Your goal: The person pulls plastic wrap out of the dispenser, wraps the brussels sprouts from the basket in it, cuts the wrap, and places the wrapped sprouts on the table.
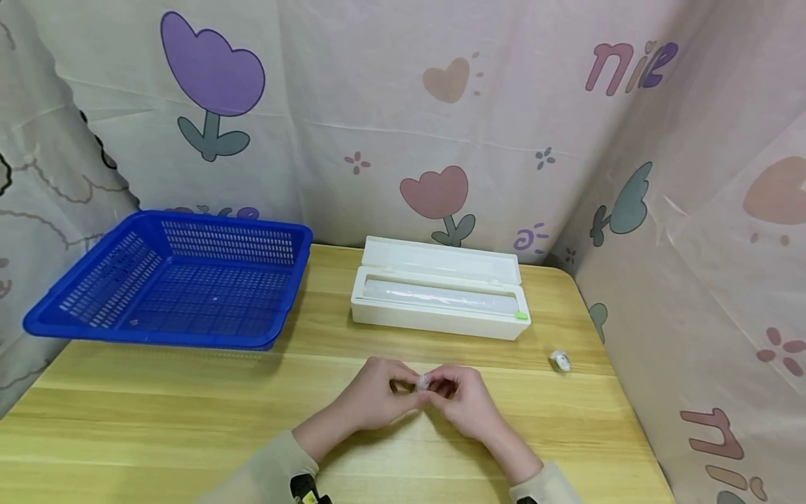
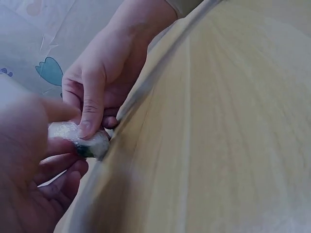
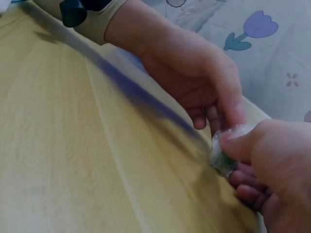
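Both hands meet over the table, fingertips to fingertips, around a small bundle wrapped in clear plastic film (image 1: 422,382). My left hand (image 1: 376,397) pinches it from the left and my right hand (image 1: 467,404) pinches it from the right. In the left wrist view the crinkled film (image 2: 99,143) shines, with a dark green patch inside; the right thumb presses on top. The right wrist view shows the same bundle (image 3: 222,161), whitish with green, between the fingers. What is wrapped inside is mostly hidden by film and fingers.
Behind the hands stands a white cling film dispenser (image 1: 434,322), lid raised, its film roll (image 1: 441,295) and green slider (image 1: 521,316) showing. Another small wrapped bundle (image 1: 560,361) lies at the right. A blue plastic basket (image 1: 271,336) stands at the left. Printed curtains border the table.
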{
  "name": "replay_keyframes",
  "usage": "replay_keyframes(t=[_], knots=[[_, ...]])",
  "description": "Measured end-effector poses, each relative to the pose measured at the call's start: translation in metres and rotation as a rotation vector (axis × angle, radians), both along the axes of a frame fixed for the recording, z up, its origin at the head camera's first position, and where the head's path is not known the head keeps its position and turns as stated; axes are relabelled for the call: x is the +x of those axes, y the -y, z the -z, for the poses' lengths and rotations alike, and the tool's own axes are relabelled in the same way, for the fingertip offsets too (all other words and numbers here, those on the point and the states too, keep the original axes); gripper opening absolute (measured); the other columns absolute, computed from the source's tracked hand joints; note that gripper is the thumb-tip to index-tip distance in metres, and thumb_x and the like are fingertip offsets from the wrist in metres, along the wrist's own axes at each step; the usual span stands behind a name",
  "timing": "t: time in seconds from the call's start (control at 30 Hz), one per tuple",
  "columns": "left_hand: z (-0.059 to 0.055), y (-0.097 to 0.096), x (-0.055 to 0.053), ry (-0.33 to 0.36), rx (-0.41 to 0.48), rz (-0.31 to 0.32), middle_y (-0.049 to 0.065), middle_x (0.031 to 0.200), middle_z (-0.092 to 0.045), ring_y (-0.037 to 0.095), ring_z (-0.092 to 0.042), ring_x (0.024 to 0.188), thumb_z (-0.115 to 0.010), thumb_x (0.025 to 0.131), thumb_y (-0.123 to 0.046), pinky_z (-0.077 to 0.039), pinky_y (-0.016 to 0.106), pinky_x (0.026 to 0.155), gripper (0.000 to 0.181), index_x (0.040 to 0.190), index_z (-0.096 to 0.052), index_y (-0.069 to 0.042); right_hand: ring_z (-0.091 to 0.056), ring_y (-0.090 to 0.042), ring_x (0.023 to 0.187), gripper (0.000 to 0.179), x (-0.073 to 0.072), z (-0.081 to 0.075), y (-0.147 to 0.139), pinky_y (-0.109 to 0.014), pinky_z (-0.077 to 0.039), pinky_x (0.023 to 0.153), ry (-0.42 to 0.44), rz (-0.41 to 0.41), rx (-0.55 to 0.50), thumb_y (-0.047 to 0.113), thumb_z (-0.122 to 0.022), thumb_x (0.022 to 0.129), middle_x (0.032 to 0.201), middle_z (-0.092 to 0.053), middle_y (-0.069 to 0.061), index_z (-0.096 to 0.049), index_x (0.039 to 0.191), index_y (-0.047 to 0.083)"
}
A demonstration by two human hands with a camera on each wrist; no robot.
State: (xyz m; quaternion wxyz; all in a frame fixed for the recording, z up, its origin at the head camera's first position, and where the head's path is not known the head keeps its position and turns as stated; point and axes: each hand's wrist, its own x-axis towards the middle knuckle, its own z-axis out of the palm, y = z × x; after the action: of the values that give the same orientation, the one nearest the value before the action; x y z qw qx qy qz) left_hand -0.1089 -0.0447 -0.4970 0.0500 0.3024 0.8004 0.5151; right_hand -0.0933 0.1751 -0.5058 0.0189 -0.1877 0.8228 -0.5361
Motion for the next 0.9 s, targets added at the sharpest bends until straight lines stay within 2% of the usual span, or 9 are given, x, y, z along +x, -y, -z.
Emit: replay_keyframes(t=[0.1,0.23,0.43,0.6,0.77,0.9], knots=[[-0.0013,0.0003,0.0006,0.003,-0.025,-0.026,-0.009,0.096,-0.078,0.003,-0.067,0.079,-0.079,0.099,-0.029,-0.057,0.025,0.068,0.019,0.104,-0.086,-0.012,-0.068,-0.015,0.073,0.014,0.0003,-0.0014,-0.0002,-0.03,-0.059,0.064,-0.014,-0.016,0.017,0.009,-0.089,0.087,0.089,-0.077,0.004,-0.082,0.097,0.014],[-0.001,-0.0004,0.0006,0.05,-0.056,-0.075,-0.013,0.092,-0.077,0.002,-0.067,0.078,-0.078,0.099,-0.025,-0.056,0.026,0.072,0.013,0.101,-0.086,-0.015,-0.068,-0.015,0.073,0.016,0.001,-0.0007,-0.0004,-0.03,-0.058,0.063,-0.038,-0.023,0.007,0.005,-0.09,0.084,0.088,-0.076,0.005,-0.083,0.095,0.014],[0.0,-0.002,-0.0001,0.085,-0.038,-0.107,-0.015,0.087,-0.077,0.004,-0.069,0.076,-0.079,0.099,-0.021,-0.057,0.027,0.071,0.008,0.096,-0.085,-0.017,-0.068,-0.015,0.072,0.015,0.0014,0.0008,0.0004,-0.029,-0.059,0.063,-0.043,-0.039,-0.036,0.005,-0.09,0.084,0.084,-0.074,0.002,-0.083,0.095,0.01],[0.0022,-0.0023,-0.0006,0.078,-0.028,-0.12,-0.016,0.083,-0.075,0.004,-0.068,0.074,-0.08,0.097,-0.017,-0.057,0.027,0.069,0.006,0.092,-0.084,-0.017,-0.067,-0.016,0.072,0.015,0.0016,0.0016,0.0003,-0.029,-0.058,0.063,-0.026,-0.043,-0.034,0.009,-0.09,0.085,0.084,-0.074,0.001,-0.083,0.098,0.011],[0.0033,-0.0038,-0.0011,0.044,-0.04,-0.129,-0.016,0.082,-0.074,0.003,-0.067,0.074,-0.08,0.097,-0.017,-0.057,0.027,0.07,0.006,0.093,-0.083,-0.015,-0.066,-0.017,0.07,0.019,0.0009,0.0005,-0.0008,-0.027,-0.056,0.06,-0.005,-0.068,-0.053,0.01,-0.086,0.09,0.091,-0.077,-0.004,-0.081,0.108,0.01],[0.0042,-0.0042,-0.004,0.029,-0.047,-0.137,-0.017,0.079,-0.072,0.002,-0.067,0.073,-0.081,0.096,-0.013,-0.057,0.026,0.07,0.006,0.091,-0.082,-0.016,-0.063,-0.014,0.066,0.014,-0.0006,-0.0017,0.0009,-0.022,-0.052,0.056,0.018,-0.057,-0.06,0.01,-0.083,0.093,0.091,-0.079,-0.003,-0.082,0.107,0.008]])
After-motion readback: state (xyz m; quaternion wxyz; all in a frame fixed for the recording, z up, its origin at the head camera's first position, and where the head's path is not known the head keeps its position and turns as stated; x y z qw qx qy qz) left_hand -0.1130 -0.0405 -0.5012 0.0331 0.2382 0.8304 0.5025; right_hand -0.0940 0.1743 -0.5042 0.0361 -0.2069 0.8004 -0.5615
